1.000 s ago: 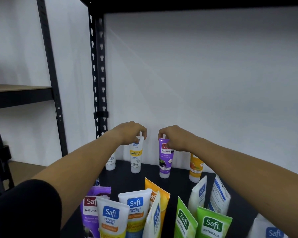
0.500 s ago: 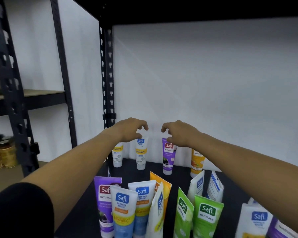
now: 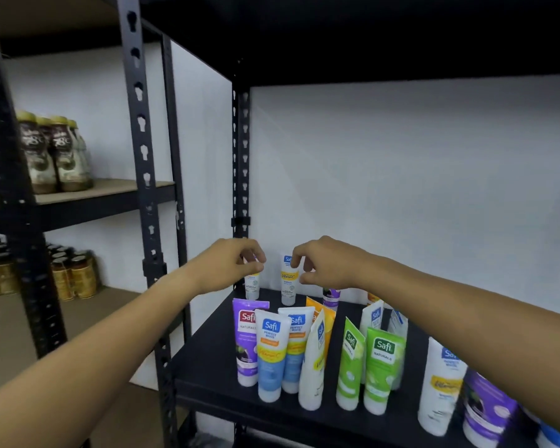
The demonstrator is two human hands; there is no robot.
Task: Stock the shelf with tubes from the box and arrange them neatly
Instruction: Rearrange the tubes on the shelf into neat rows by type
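while both arms reach over the black shelf point(image 3: 207, 360), the board carries standing tubes: a front cluster below and nearer than the fingers, with a purple tube point(image 3: 247, 341), two blue-and-white tubes point(image 3: 270, 357), a yellow-backed one and two green tubes point(image 3: 380, 367), all cap-down. further right, under the right forearm, stand a white tube point(image 3: 440, 383) and another purple one. a neighbouring rack to the left holds brown bottles point(image 3: 55, 153) above and jars point(image 3: 75, 273) below. left hand point(image 3: 228, 265): fingers curled, tips at the top of a small white tube point(image 3: 252, 286) in the back row; contact looks like a pinch but the crimp is hidden. right hand point(image 3: 327, 265): fingers curled, tips just beside the top of the next white tube point(image 3: 288, 281); cannot tell if touching. both back tubes stand upright against the wall.
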